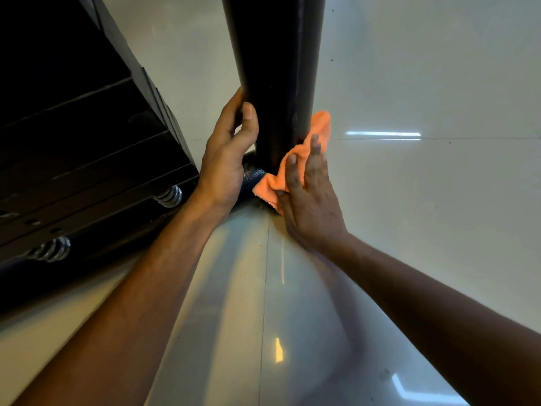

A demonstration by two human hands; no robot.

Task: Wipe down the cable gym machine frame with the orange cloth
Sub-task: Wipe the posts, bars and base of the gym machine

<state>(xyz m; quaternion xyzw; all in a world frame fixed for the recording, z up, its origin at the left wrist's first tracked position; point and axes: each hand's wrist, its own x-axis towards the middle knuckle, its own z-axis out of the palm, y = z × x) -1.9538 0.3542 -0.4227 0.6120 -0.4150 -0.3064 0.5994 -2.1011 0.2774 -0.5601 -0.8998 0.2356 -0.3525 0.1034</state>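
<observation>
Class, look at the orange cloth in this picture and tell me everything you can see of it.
The orange cloth looks soft and fuzzy, like microfibre, and is bunched and creased. It lies low on the right side of the black frame post, near its base above the pale tiled floor. The right hand presses it against the post with straight fingers; one corner sticks up past the fingertips, another hangs at the thumb.

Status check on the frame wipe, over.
Left hand grips black frame post. Right hand flat, pressing orange cloth against post near its base. Weight stack alongside, not obstructing.
</observation>
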